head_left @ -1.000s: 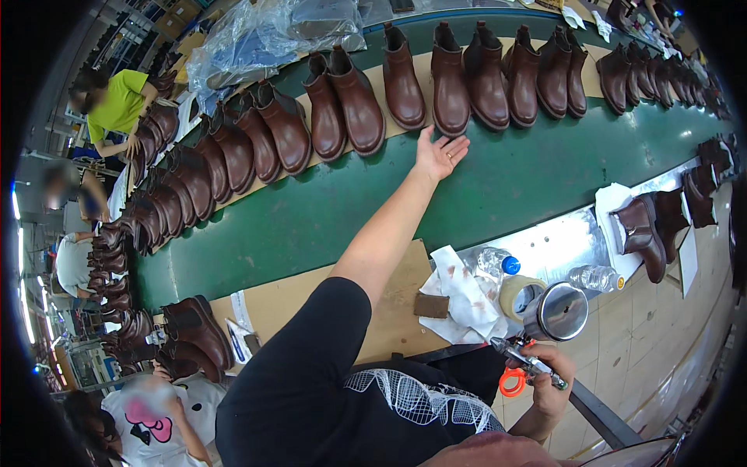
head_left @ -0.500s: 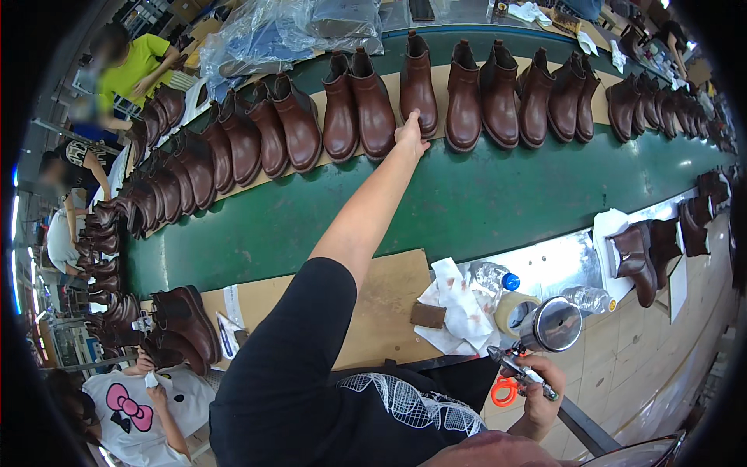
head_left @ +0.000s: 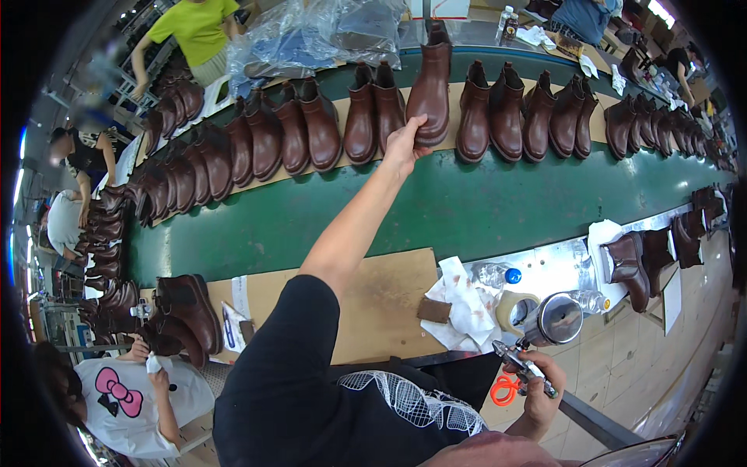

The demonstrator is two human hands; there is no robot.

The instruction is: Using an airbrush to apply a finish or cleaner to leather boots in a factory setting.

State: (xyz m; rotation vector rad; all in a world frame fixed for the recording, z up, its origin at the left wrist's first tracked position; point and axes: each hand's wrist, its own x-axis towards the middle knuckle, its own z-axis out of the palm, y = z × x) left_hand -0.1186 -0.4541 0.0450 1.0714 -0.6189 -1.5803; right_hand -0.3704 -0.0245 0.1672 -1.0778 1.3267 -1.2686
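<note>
My left hand (head_left: pixel 404 145) is closed round the toe of a brown ankle boot (head_left: pixel 433 91), its arm stretched across the green conveyor belt (head_left: pixel 373 206). That boot looks lifted and larger than its neighbours in the row. Close on its left stands a pair of brown boots (head_left: pixel 359 117); to the right another brown boot (head_left: pixel 473 117) stands upright. Low at the right, my right hand (head_left: pixel 542 389) grips a spray gun (head_left: pixel 523 366) with a round metal cup (head_left: pixel 558 319). An orange coiled loop (head_left: pixel 505 390) hangs beside the gun.
Stained white cloths (head_left: pixel 465 300), a brown sponge block (head_left: pixel 434 310), a tape roll (head_left: pixel 513 311) and plastic bottles (head_left: pixel 492 274) lie on the near bench. Co-workers are at the left, one in a white shirt (head_left: pixel 140 397). More boots (head_left: pixel 626 265) stand at the right.
My left hand has risen slightly with the boot, which now appears lifted off the row and bigger. The view has shifted a little. My right hand still holds the spray gun.
</note>
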